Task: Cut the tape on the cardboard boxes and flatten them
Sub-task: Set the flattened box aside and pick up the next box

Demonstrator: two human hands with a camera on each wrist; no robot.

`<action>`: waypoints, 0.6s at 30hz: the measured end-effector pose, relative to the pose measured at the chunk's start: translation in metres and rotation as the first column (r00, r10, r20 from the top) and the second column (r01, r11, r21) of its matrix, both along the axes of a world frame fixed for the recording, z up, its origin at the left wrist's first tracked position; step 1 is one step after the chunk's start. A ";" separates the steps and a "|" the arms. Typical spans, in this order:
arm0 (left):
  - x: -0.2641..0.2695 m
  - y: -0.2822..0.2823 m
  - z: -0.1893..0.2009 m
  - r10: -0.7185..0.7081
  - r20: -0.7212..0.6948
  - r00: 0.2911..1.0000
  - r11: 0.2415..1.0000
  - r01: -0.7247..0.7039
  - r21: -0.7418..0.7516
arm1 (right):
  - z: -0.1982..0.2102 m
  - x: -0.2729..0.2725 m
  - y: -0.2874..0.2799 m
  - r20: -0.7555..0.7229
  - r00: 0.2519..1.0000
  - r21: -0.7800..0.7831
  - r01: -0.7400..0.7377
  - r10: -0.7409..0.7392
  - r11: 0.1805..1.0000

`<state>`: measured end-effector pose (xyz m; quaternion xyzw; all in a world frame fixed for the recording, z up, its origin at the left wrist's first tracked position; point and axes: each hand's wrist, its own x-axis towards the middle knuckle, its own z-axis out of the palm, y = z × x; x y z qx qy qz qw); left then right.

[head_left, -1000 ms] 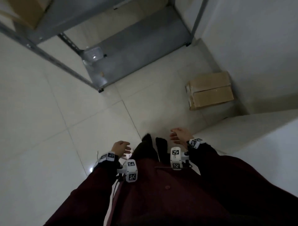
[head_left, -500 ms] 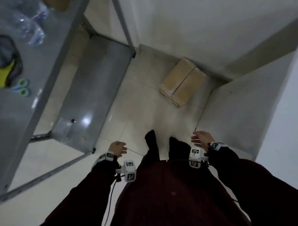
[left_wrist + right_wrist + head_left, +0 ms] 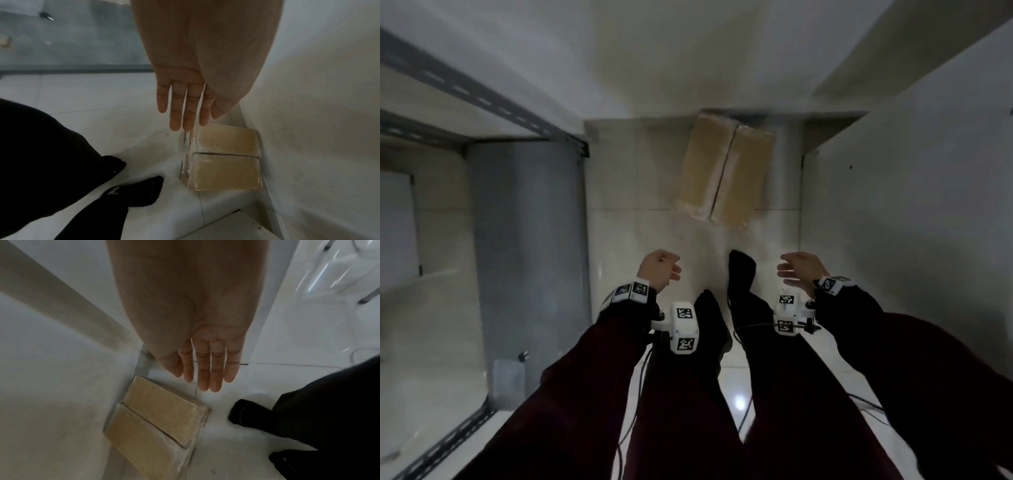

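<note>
A closed cardboard box (image 3: 726,171) lies on the tiled floor in the corner, its two top flaps meeting at a dark seam; clear tape wraps its near end. It also shows in the left wrist view (image 3: 224,157) and the right wrist view (image 3: 158,420). My left hand (image 3: 659,269) hangs in front of me, left of my feet, holding nothing. In its wrist view the fingers (image 3: 183,110) are straight. My right hand (image 3: 799,269) hangs on the right with straight fingers (image 3: 207,369), also holding nothing. Both hands are short of the box and apart from it.
A grey metal shelving unit (image 3: 527,240) stands to the left with a perforated upright (image 3: 465,92). White walls (image 3: 893,205) close in at the right and behind the box. My feet in black socks (image 3: 739,274) stand on the tiles; cables (image 3: 866,407) trail behind.
I have turned and stepped toward the corner; the box now lies straight ahead and nearer. Both hands stay held low, with nothing in them.
</note>
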<state>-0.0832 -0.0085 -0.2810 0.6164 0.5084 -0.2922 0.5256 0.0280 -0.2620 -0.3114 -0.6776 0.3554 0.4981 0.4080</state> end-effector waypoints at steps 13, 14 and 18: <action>0.126 0.057 -0.297 -0.107 -0.009 0.994 0.942 0.104 0.319 | -0.289 0.090 0.060 0.035 0.999 0.083 -0.020 0.017 0.996; 0.129 0.059 -0.310 -0.071 -0.017 0.997 0.953 0.073 0.294 | -0.303 0.087 0.067 0.035 0.999 0.127 -0.001 -0.003 0.992; 0.130 0.056 -0.330 -0.104 -0.052 0.993 0.959 0.114 0.258 | -0.325 0.075 0.076 0.068 0.997 0.201 0.022 -0.036 0.979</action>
